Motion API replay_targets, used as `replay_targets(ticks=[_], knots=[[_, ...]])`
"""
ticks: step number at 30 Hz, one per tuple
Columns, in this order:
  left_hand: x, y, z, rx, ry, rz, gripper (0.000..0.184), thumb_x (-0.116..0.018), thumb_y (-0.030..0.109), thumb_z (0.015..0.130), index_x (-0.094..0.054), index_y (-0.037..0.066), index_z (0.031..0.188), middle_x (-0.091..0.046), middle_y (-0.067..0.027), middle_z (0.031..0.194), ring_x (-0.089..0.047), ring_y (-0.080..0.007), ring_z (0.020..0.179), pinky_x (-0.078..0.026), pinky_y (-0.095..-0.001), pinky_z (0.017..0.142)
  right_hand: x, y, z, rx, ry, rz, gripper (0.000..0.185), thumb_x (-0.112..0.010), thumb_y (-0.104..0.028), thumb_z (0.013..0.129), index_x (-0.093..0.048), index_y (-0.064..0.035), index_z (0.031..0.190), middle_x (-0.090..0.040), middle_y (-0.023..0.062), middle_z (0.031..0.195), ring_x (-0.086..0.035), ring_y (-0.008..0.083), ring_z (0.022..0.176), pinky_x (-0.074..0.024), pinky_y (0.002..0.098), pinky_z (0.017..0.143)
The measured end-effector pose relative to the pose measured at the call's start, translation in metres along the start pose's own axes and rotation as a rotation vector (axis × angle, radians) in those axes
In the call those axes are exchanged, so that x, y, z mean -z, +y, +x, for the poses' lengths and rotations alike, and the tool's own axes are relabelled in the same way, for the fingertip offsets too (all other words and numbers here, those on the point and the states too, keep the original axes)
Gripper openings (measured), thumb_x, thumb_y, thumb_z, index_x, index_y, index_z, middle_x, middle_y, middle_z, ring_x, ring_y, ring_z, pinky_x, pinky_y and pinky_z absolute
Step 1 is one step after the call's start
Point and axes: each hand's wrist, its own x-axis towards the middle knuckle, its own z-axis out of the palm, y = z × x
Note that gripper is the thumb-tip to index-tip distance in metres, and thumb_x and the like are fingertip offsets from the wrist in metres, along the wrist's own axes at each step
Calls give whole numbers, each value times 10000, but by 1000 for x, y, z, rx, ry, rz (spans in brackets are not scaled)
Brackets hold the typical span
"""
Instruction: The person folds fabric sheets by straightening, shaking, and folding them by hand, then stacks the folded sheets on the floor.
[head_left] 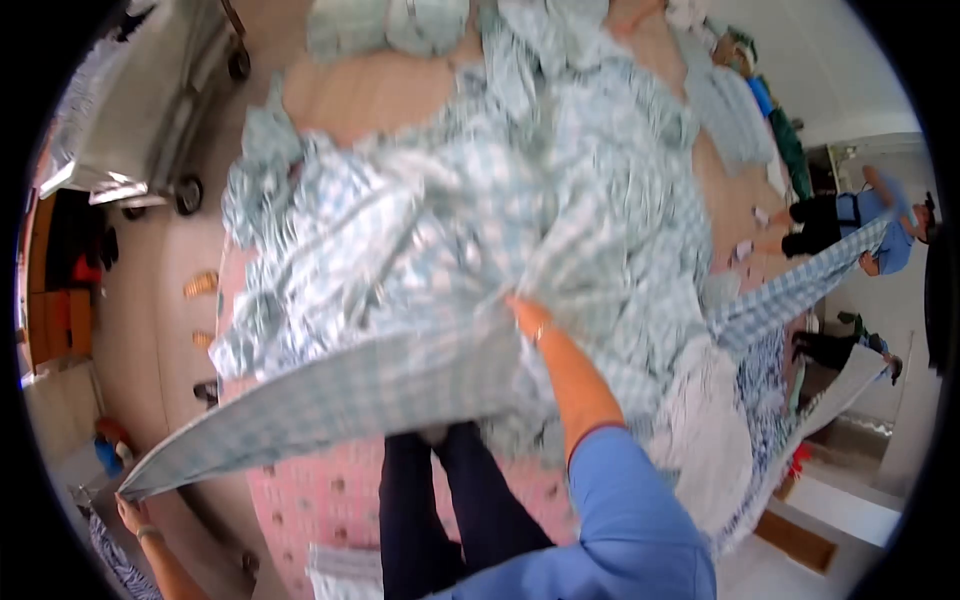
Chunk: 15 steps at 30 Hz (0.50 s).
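My left hand point(132, 512) is stretched far out to the lower left, its fingers closed on a corner of a pale green-and-white checked sheet point(370, 390). From there the sheet runs taut in a long band across my front. My right hand point(527, 318) is closed on the cloth near the middle of the view, at the front of a large crumpled heap of checked sheets point(480, 200). Where the held sheet ends and the heap begins, I cannot make out.
A pink patterned mat point(310, 500) lies under the heap. A wheeled cart point(150, 110) stands upper left, sandals point(200, 284) below it. At right, a person in blue point(885, 235) holds a checked cloth point(800, 295); another person point(850, 350) holds a white cloth point(835, 395).
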Motion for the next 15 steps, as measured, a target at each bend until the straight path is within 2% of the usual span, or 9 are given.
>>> replay_targets(ticks=[1,2,3,4,8,10,12,14,15], knots=[[-10,14,0,388,-35,-507,385,-509,286,832,-425,137,1176,-501,-20,894,-485,-118,695,-421,-222,506,10,-8,-10,87,-84,-9,470,-304,-435,849,-513,-89,1088,-527,170,1090,-490,305,1010,-342,378,877],[-16,38,-10,750,-92,-1025,347,-507,285,830,-443,133,1135,-491,-1,809,-448,-93,604,-372,-210,433,12,-11,-12,-4,-102,64,343,-343,-363,840,-535,-115,978,-577,162,965,-537,315,865,-386,395,774],[-35,53,-24,759,-111,-1081,314,-506,292,827,-446,141,1096,-466,13,764,-405,-81,560,-329,-199,417,2,4,-11,249,25,-50,258,-387,-309,821,-528,-124,931,-577,166,944,-533,328,852,-394,396,749],[-57,68,-39,764,-132,-1133,283,-505,299,824,-449,150,1057,-441,27,718,-362,-69,516,-286,-189,401,12,-5,-23,244,21,-89,196,-408,-265,811,-519,-135,907,-581,161,923,-535,332,846,-404,395,730],[-100,165,-116,1137,-380,-1193,276,-488,301,816,-447,183,1062,-439,-5,723,-453,-176,625,-405,-304,505,26,-24,-40,175,3,-66,162,-446,-235,795,-546,-133,872,-590,134,905,-553,289,834,-423,372,694],[-105,220,-161,852,-790,-1192,290,-522,305,796,-479,155,1041,-508,-24,854,-475,-184,646,-445,-323,546,21,-25,-50,155,-12,-37,147,-465,-232,785,-557,-136,850,-593,122,892,-558,271,825,-429,362,683],[-83,295,-204,847,-1008,-1168,289,-551,282,784,-483,101,999,-489,-61,955,-512,-258,735,-460,-387,606,23,-20,-64,334,145,-364,123,-504,-236,758,-569,-139,797,-596,95,809,-567,249,773,-435,354,660],[-81,334,-249,840,-1232,-1148,338,-538,297,796,-478,92,1057,-493,-78,1053,-511,-260,813,-467,-410,675,15,-15,-97,420,197,-552,122,-517,-254,746,-550,-143,786,-581,89,790,-560,258,749,-433,362,647],[-78,353,-271,834,-1313,-1124,351,-535,299,798,-472,84,1068,-491,-84,1062,-512,-259,840,-465,-419,699,18,-22,-121,383,84,-583,125,-513,-245,746,-542,-139,807,-576,93,810,-555,268,762,-430,374,649]])
